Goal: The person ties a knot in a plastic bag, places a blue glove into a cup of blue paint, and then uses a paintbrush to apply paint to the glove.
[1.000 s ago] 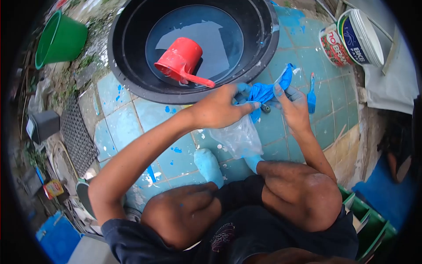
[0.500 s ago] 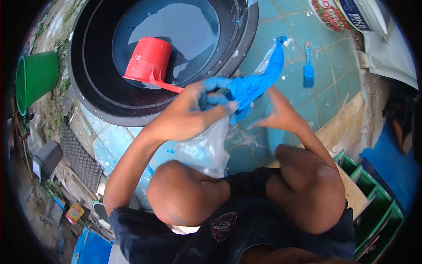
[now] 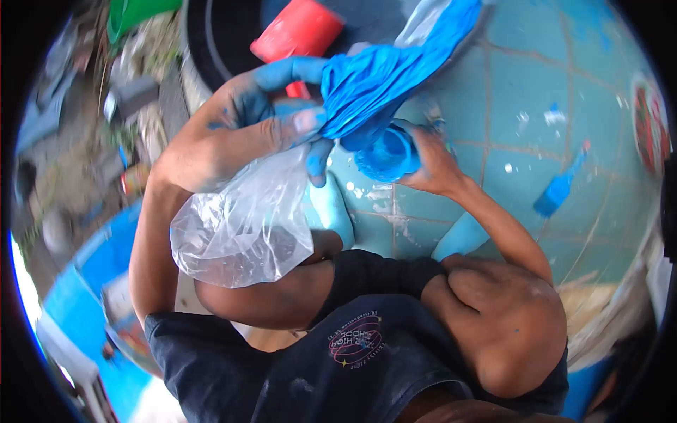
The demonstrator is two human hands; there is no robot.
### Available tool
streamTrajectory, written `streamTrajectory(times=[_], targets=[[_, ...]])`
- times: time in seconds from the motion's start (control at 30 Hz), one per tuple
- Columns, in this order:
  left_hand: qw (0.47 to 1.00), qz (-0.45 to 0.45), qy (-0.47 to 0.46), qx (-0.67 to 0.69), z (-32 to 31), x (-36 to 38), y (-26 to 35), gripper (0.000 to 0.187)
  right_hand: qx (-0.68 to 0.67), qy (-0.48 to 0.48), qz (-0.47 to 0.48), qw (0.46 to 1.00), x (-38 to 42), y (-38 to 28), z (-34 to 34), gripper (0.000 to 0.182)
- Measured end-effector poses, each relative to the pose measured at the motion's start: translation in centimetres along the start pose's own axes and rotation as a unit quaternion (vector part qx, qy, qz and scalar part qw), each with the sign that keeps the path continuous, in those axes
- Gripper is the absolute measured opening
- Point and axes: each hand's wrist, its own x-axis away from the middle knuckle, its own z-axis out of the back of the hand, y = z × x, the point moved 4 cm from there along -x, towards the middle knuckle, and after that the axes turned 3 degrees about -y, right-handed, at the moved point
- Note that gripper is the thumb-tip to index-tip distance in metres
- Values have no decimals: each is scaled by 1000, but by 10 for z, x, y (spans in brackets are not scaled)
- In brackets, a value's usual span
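Observation:
My left hand (image 3: 261,130), its fingers stained blue, is closed around a gathered plastic bag (image 3: 384,81). The bag's wrinkled upper part is bright blue and stretches up to the right. Its clear, loose part (image 3: 243,229) hangs below my hand over my left knee. Just under the blue part, my right hand (image 3: 434,166) grips a small blue cup (image 3: 386,156) by its side, the cup's opening tilted toward me. The inside of the cup is coated in blue. The bag's lower blue edge overlaps the cup's rim in this view.
A black tub (image 3: 218,42) with a red dipper (image 3: 300,32) stands ahead to the left. On the tiled floor (image 3: 522,92), spotted with paint, lies a blue paintbrush (image 3: 560,187) to the right. Part of a green bucket (image 3: 144,15) shows at upper left.
My view has turned and come closer. My right hand, free with fingers spread before, now grips the blue cup beneath the bag. My left hand keeps hold of the bag.

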Motion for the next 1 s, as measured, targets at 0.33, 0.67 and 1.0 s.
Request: streamTrajectory(times=[0.33, 0.67, 1.0], targets=[[975, 23, 123, 186, -33, 19, -89, 40, -98, 180, 19, 979, 63, 16, 99, 100], [955, -81, 133, 252, -86, -116, -168, 30, 50, 289, -77, 953, 89, 71, 202, 84], [957, -113, 124, 237, -90, -170, -147, 23, 171, 331, -121, 920, 109, 33, 221, 92]])
